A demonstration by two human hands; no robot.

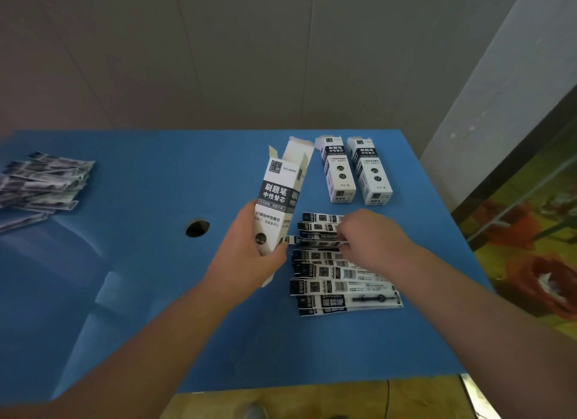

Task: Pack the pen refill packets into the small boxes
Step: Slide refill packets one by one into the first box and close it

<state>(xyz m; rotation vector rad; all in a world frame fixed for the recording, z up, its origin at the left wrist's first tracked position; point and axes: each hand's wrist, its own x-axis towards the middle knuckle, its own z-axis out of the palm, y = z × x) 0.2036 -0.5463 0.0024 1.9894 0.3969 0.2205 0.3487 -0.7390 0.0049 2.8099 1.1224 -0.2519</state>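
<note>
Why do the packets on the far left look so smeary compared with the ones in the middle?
Head view: the wide-angle lens stretches and blurs its edges, so the left pile smears, while the packets near the right hand and the box in the left hand print legibly. Pale glare streaks the blue table.

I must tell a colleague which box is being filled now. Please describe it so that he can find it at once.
On the blue table, look left of the fanned packets. The left hand grips an open box there, tilted, with its top flaps up. The two other boxes lie flat behind the packets and nobody holds them.
</note>
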